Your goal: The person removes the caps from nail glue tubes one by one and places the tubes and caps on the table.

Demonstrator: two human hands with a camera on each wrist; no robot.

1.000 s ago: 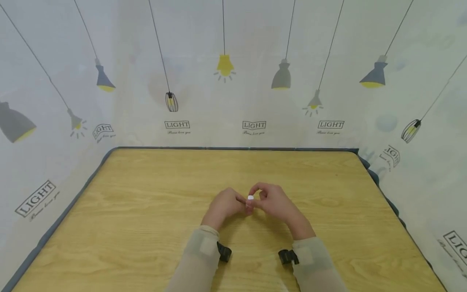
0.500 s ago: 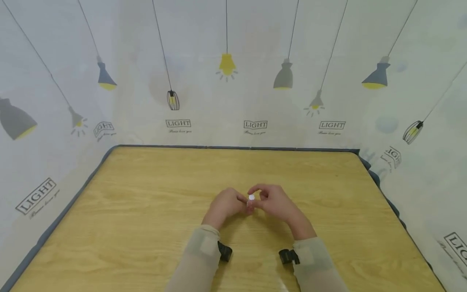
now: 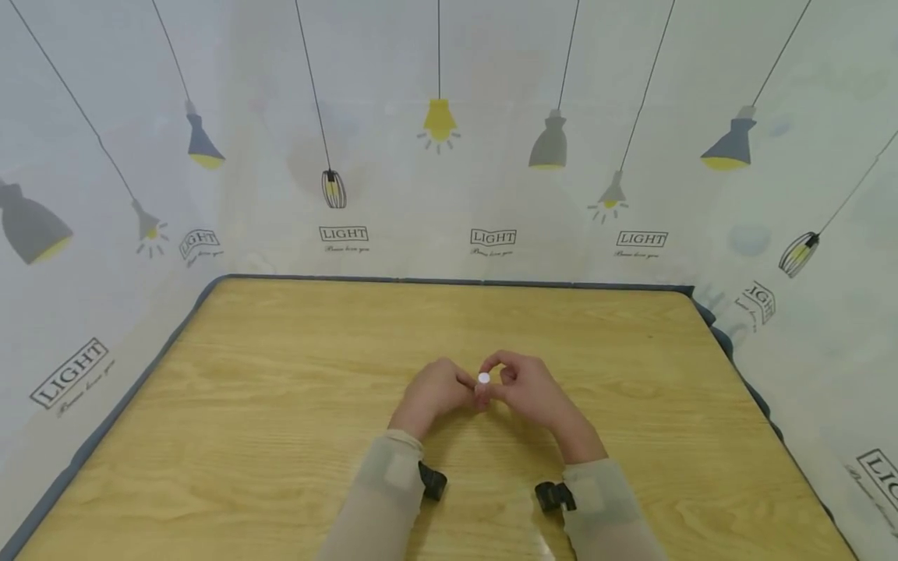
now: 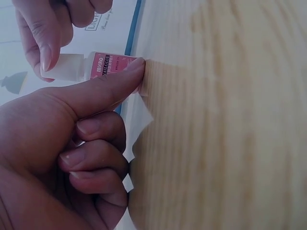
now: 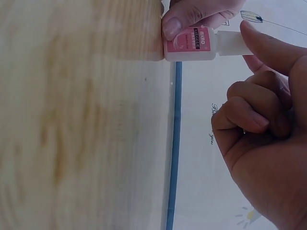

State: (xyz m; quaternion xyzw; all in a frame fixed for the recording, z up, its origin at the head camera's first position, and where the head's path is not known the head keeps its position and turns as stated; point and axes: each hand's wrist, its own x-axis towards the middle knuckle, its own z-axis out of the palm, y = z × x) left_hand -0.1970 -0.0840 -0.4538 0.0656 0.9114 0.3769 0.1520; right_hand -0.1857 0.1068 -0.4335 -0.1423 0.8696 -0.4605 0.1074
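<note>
Right wrist view shows lettering (image 5: pixel 196 38) on the bottle (image 5: pixel 204 47), illegible from head.

So over the last second the white cap (image 3: pixel 484 378) went from looking like a stubby block to a neat round disc in the head view — looks like the bottle (image 5: pixel 206 53) has tipped slightly toward that camera. The head view itself has shifted a touch too — the printed lamps (image 3: pixel 440 117) have slid a bit to the right, the left-hand ones riding higher, and the table's (image 3: pixel 245 312) far-left corner has crept up.
</note>
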